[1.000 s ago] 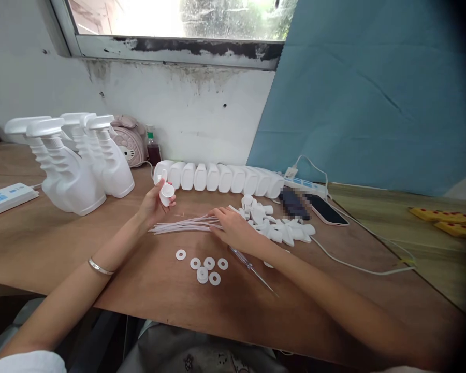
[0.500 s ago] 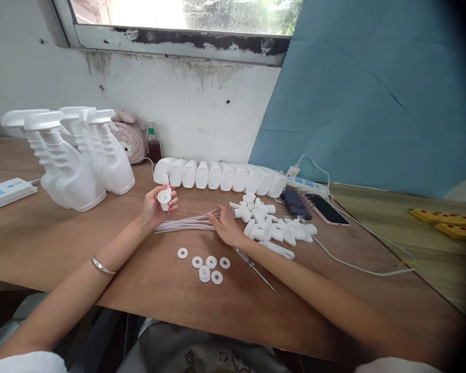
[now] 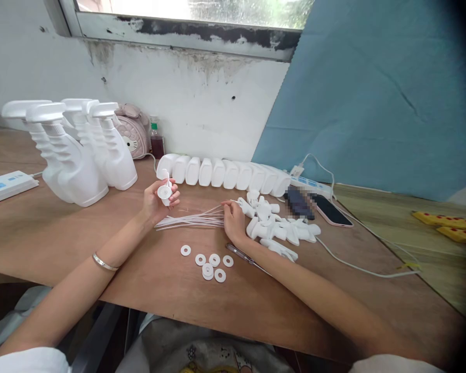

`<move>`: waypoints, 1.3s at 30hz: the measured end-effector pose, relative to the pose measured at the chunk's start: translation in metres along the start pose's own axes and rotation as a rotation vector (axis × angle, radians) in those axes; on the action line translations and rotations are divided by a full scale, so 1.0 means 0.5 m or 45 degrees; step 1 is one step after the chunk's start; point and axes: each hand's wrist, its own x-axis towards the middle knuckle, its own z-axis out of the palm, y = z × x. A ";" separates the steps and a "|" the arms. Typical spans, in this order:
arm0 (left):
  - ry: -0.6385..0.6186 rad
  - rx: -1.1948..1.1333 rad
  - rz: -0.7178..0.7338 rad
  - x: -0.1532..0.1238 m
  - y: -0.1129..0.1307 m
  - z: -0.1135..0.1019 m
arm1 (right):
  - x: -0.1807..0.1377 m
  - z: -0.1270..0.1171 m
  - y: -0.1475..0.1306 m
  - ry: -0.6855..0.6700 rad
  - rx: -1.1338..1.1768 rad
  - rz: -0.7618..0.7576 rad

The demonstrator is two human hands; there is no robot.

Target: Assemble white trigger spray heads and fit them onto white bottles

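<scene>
My left hand [image 3: 157,201] is closed around a white trigger spray head [image 3: 164,192], its round cap opening turned towards me. To its right lies a loose bundle of thin white tubes [image 3: 190,221]. My right hand [image 3: 235,220] is at the right end of that bundle, thumb and fingers pinched on a thin tube; its end is hidden by the fingers. Several more white spray heads [image 3: 281,230] are piled just beyond the right hand. Flat white ring washers [image 3: 207,270] lie nearer to me, two or more stacked. A thin metal tool like a screwdriver [image 3: 238,253] rests partly under my right forearm.
White spray bottles with heads fitted [image 3: 81,176] stand at the left. A row of white bottles [image 3: 217,172] lies along the wall. A power strip [image 3: 8,187], a phone [image 3: 333,211], a white cable [image 3: 353,270], a pink bag [image 3: 134,134] and a small dark bottle [image 3: 156,142] are around.
My right hand has shifted slightly right along the tubes, and its spread fingers have closed into a pinch. The left hand still holds the spray head. The view has tilted slightly.
</scene>
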 end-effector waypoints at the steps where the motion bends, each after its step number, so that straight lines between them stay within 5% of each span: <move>1: 0.000 -0.003 0.007 0.000 0.001 -0.001 | -0.003 -0.004 0.001 0.018 0.008 -0.003; 17: 0.034 0.014 -0.025 0.006 -0.019 -0.008 | 0.022 0.021 0.001 -0.105 0.064 0.115; 28: 0.051 0.000 -0.034 0.005 -0.016 -0.007 | -0.011 0.040 -0.018 -0.152 0.080 0.020; 35: 0.035 0.008 -0.015 0.002 -0.017 -0.003 | -0.030 0.010 -0.038 -0.259 -0.084 -0.248; 39: 0.018 0.010 -0.011 0.003 -0.017 -0.005 | -0.018 0.009 -0.057 -0.570 -0.354 -0.920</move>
